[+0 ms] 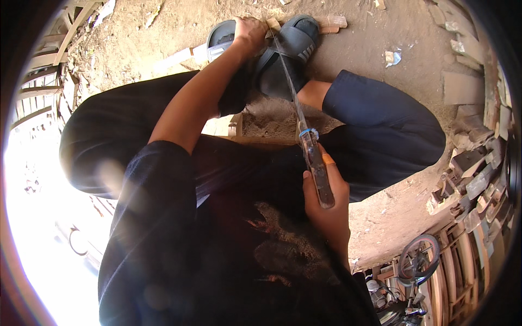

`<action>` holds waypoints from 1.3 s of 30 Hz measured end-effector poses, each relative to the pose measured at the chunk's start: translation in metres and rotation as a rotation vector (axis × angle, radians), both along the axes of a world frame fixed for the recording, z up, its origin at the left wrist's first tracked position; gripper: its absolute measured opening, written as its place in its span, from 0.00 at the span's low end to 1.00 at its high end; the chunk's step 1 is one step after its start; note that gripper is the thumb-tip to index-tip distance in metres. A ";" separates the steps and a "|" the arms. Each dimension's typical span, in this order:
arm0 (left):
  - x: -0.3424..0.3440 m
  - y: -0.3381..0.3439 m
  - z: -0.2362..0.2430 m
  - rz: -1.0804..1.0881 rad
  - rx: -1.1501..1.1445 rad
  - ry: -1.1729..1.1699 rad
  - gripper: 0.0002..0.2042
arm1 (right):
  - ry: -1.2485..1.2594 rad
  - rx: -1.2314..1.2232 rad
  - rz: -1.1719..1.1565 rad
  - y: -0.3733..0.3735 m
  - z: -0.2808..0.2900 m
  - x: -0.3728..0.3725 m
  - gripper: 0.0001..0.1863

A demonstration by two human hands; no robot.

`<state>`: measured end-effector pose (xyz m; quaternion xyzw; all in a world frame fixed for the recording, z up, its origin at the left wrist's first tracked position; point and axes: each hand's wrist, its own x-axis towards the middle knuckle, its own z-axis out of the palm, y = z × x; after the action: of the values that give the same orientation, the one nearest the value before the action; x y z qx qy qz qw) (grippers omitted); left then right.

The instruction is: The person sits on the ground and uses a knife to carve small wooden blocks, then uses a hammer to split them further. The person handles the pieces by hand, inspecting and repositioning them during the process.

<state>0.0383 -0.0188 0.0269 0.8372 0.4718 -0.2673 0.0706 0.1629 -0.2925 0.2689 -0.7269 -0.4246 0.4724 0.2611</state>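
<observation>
My right hand (329, 204) is closed around the dark, worn handle of a hand saw (317, 173), with blue binding where the blade starts. An orange band circles one of its fingers. The long thin blade, seen almost edge-on, runs away from me between my legs. Its far end meets a small pale wood block (273, 24) between my sandalled feet. My left hand (250, 33) reaches down to that block, fingers curled at its left side; its grip is partly hidden. A dark sandal (302, 32) lies just right of the blade tip.
More wood pieces (333, 23) lie beyond the right foot, and a pale strip (179, 58) lies left of the feet. Stacked offcuts (478, 168) line the right side. A wheel (418, 259) stands at lower right. Slatted wood (41, 89) is at far left, beside strong glare.
</observation>
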 end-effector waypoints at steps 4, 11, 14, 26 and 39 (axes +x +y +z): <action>-0.009 0.007 -0.016 -0.065 -0.012 -0.074 0.21 | -0.023 -0.012 0.023 -0.001 0.002 -0.001 0.24; -0.012 0.014 -0.013 -0.181 -0.031 -0.026 0.12 | 0.034 -0.211 -0.008 0.010 0.017 -0.002 0.25; -0.011 0.020 -0.009 -0.231 -0.040 -0.039 0.11 | 0.049 -0.163 -0.018 0.005 0.016 -0.009 0.25; -0.018 0.026 -0.029 -0.226 -0.008 -0.101 0.13 | 0.005 -0.129 -0.003 -0.018 0.032 -0.008 0.27; -0.009 0.038 -0.003 -0.257 -0.216 -0.079 0.16 | 0.135 -0.130 -0.086 -0.003 0.001 -0.010 0.26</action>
<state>0.0294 0.0195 0.0235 0.8879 0.3264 -0.2904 0.1440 0.1530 -0.2955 0.2694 -0.7265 -0.3427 0.5352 0.2613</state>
